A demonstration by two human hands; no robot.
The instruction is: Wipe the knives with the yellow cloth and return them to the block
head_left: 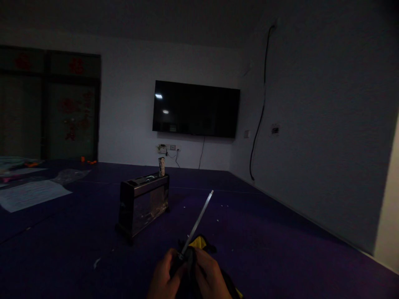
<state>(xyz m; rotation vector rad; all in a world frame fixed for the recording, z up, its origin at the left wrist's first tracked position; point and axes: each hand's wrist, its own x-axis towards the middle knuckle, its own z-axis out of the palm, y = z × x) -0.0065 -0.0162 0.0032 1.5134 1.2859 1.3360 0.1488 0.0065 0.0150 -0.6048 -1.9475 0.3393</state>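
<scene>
Both of my hands are close together at the bottom centre, around the dark base of a silver metal rod (199, 220). The rod slants up and away to the right, its narrow tip free in the air. My left hand (166, 276) is closed on the dark part at the rod's lower end. Beside it, my right hand (212, 274) has bent fingers gripping dark cloth-like material. Yellow and black cloth (198, 242) bulges out just beyond my fingers. The dim light and my hands hide most of the base, so its kind is unclear.
A dark box-shaped appliance (146, 207) stands on the purple floor (249, 249), with a patterned cylinder (161, 167) on top. Papers (34, 194) and plastic wrap (70, 176) lie left. A television (196, 109) hangs ahead; a black cable (260, 116) runs down the right wall.
</scene>
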